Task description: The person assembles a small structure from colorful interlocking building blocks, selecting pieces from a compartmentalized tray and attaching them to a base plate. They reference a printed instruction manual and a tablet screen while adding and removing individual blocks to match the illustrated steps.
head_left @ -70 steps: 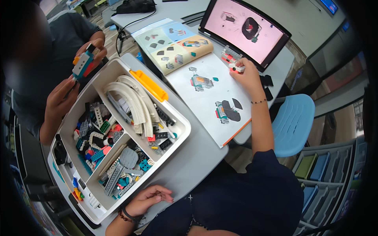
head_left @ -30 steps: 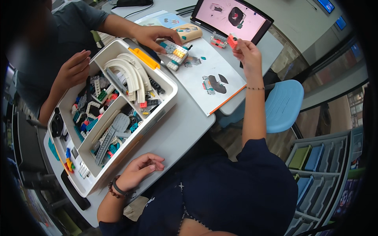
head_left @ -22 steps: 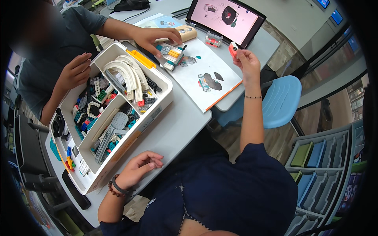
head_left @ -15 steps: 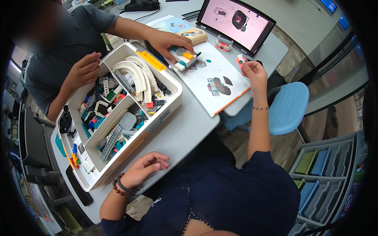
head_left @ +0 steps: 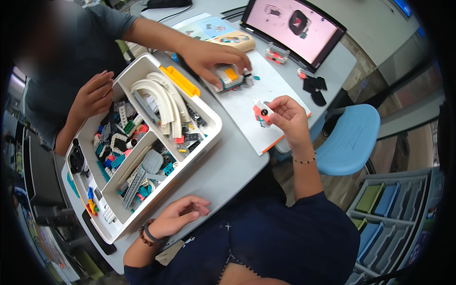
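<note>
— What is the right hand (head_left: 290, 115) holding?

— It is pinching a small red and white brick piece (head_left: 261, 112) between thumb and fingertips, fingers closed on it. The piece is hanging just above the near edge of the open instruction booklet (head_left: 266, 88), which is lying on the grey table (head_left: 228, 166).

— And the left hand (head_left: 182, 213)?

— It is resting on the table edge close to the body, fingers loosely curled and holding nothing. A beaded bracelet (head_left: 146, 233) is sitting on its wrist. It is lying just beside the near corner of the white sorting tray (head_left: 211, 137).

— What is lying in that tray?

— Mixed bricks in black, grey, teal and red are filling its compartments, and several white curved pieces (head_left: 164, 97) are lying in the far one. A long orange piece (head_left: 179, 81) is sitting on the tray's far rim.

— Is anyone else working there?

— Yes, a person in a grey shirt is sitting across the table. One hand of theirs (head_left: 211, 56) is covering a small brick model (head_left: 229, 77) on the booklet; the other hand (head_left: 93, 95) is resting on the tray's far rim.

— What is standing further out?

— A tablet (head_left: 299, 26) showing a pink screen is standing propped at the far side, with a small red and grey assembly (head_left: 277, 53) in front of it and a few black pieces (head_left: 314, 88) near the table's right edge. A blue chair (head_left: 349, 137) is standing to the right of the table.
</note>
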The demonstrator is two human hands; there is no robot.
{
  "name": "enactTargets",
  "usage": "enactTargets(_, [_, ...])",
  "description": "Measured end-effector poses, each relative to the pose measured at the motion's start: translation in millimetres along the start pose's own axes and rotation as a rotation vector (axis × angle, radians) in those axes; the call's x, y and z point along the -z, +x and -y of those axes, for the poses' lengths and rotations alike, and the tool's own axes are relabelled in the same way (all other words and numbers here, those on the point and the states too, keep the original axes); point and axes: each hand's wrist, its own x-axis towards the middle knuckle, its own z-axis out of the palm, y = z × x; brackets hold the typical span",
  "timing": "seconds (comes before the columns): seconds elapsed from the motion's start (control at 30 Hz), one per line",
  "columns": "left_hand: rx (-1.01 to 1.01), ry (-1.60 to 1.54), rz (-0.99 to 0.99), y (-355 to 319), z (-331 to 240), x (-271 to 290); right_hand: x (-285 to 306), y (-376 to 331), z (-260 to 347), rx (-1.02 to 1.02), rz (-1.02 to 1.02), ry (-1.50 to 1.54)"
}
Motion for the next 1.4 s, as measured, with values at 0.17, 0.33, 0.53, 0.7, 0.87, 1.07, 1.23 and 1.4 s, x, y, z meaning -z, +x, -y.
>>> enactTargets(0.17, [-0.224,0.219,-0.066,28.2,-31.7,-22.4,-22.7,-5.5,8.2,0.029,0.214,0.118])
enactTargets(0.33, [-0.719,0.696,-0.36,42.2,-56.3,-36.7,-57.4,-24.0,15.5,-0.192,0.58,0.137])
enactTargets(0.53, [-0.846,0.898,-0.374,20.6,-60.1,-29.6,-85.2,-32.0,7.1,-0.344,0.828,0.204])
enactTargets(0.7, [-0.861,0.91,-0.64,-34.4,-74.9,-19.2,-92.3,-36.2,7.9,-0.12,0.745,0.016])
enactTargets(0.87, [-0.684,1.084,-1.473,-122.1,-66.5,35.6,-84.9,-39.3,3.4,-0.024,0.598,-0.108])
enactTargets(1.07, [-0.257,1.079,-1.508,-166.5,-45.9,99.5,-84.1,-41.6,-2.7,-0.057,0.626,-0.114])
enactTargets(1.23, [-0.264,1.272,-1.339,-143.3,-44.3,95.7,-86.6,-55.3,-4.0,-0.087,0.599,-0.146])
enactTargets(1.4, [-0.177,1.359,-1.28,-139.6,-38.6,95.6,-80.4,-61.0,-3.8,-0.102,0.594,-0.176])
